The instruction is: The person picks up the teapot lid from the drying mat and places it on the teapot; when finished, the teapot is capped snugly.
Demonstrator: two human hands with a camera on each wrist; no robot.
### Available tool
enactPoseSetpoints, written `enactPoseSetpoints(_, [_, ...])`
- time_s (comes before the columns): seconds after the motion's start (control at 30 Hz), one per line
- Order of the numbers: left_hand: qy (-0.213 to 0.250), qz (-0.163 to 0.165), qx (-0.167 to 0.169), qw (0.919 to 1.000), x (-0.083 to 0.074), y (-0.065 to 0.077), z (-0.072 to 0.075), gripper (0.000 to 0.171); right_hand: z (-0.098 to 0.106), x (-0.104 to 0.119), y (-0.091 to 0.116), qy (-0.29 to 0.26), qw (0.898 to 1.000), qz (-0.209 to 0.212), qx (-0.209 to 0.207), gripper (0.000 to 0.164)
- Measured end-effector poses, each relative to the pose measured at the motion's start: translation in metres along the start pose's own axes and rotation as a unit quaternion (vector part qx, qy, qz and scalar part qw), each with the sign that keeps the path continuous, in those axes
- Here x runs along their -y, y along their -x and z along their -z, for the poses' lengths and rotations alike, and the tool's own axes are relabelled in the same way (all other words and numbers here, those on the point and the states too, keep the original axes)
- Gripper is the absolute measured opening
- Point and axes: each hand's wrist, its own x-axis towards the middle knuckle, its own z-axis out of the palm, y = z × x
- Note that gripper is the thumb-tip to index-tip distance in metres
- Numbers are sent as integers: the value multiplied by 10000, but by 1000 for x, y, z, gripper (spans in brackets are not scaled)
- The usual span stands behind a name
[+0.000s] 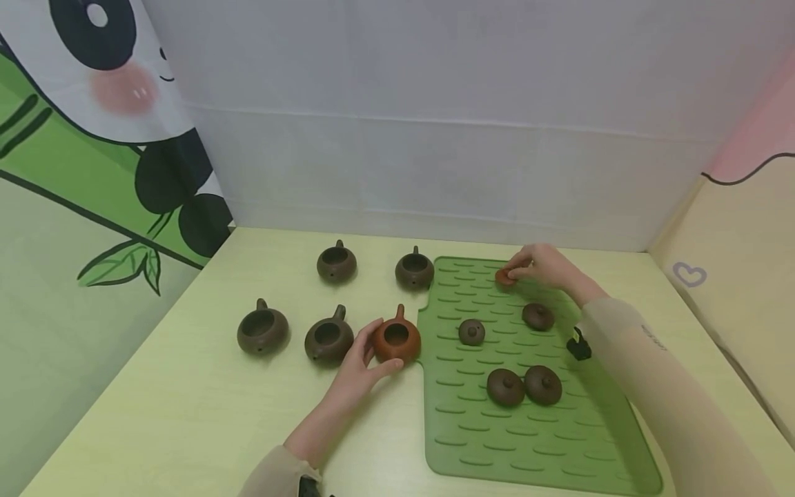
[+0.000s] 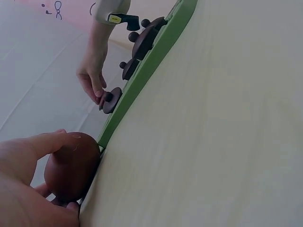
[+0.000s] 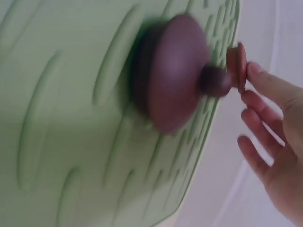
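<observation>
My left hand [image 1: 357, 369] holds a reddish-brown clay teapot [image 1: 407, 352] on the table, thumb on its near side and fingers on its left. That pot has no lid on, and its opening faces up. Over the far part of the green mat, my right hand [image 1: 543, 267] pinches a small reddish lid [image 1: 504, 278] between thumb and fingertips. In the right wrist view the reddish lid [image 3: 240, 66] shows apart from the mat, its rim turned sideways to the camera. A dark brown lid [image 1: 537, 317] lies on the mat just nearer than that hand.
The green ridged mat [image 1: 459, 442] also bears a small dark lid [image 1: 472, 333] and two larger ones, a left lid [image 1: 505, 388] and a right lid [image 1: 543, 385]. Several dark lidless teapots stand left of it, among them a pot [image 1: 324, 345] close beside my left hand. A white cloth backdrop [image 1: 435, 172] rises behind.
</observation>
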Motion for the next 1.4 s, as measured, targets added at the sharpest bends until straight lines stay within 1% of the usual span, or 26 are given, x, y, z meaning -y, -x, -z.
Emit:
enactPoseSetpoints(0.1, [17, 0, -1, 10000, 0, 1, 1, 80, 0, 12, -2, -5, 9998, -108, -154, 22])
enactPoseSetpoints(0.17, [32, 15, -7, 10000, 0, 1, 1, 80, 0, 21, -3, -25, 9996, -88, -263, 22])
enactPoseSetpoints(0.37, [21, 39, -20, 10000, -2, 2, 1, 80, -2, 51, -2, -49, 9979, 252, -600, 20])
enactPoseSetpoints(0.47, [41, 59, -4, 10000, -3, 2, 1, 80, -2, 68, 0, -127, 9965, 423, -703, 20])
enactPoseSetpoints(0.63, [113, 134, -20, 9998, -5, 3, 1, 80, -8, 95, 4, -358, 9947, 633, -728, 21])
enactPoseSetpoints(0.8, [102, 106, 3, 9999, -6, 3, 2, 80, -15, 121, 7, -614, 9930, 790, -628, 21])
enactPoseSetpoints(0.93, [90, 67, 9, 9999, -6, 3, 2, 80, -21, 141, 10, -626, 9916, 915, -667, 20])
enactPoseSetpoints(1.07, [101, 31, 24, 9999, -5, 3, 2, 80, -29, 163, 12, -540, 9912, 903, -799, 19])
enactPoseSetpoints(1.17, [111, 43, 38, 9999, -5, 3, 3, 80, -36, 177, 14, -590, 9901, 958, -836, 18])
enactPoseSetpoints(1.27, [102, 45, 41, 9999, -6, 4, 3, 80, -44, 186, 15, -679, 9879, 1116, -832, 17])
enactPoseSetpoints(1.4, [64, 26, 42, 10000, -8, 4, 3, 79, -53, 194, 16, -598, 9874, 1231, -792, 18])
